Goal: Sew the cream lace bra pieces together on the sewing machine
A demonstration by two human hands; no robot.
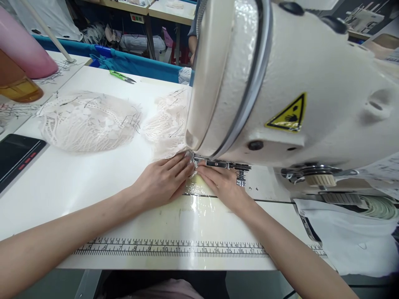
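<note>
Under the head of a white sewing machine (237,83), both hands meet at the presser foot (195,160). My left hand (166,176) lies palm down, its fingers close together with their tips on a piece of pale lace fabric (174,147). My right hand (222,182) comes in from the other side, its thumb and fingertips closed on the lace edge by the foot. Part of its fingers is hidden beneath the machine head. The lace extends behind the foot, where the machine covers some of it.
Left of the machine lies a lace pile (90,120) with dark threads. Green thread snips (122,77) rest behind it. A phone (18,155) and a pink thread cone (25,41) are at left. A ruler strip (174,248) runs along the front edge; white cloth (352,236) lies right.
</note>
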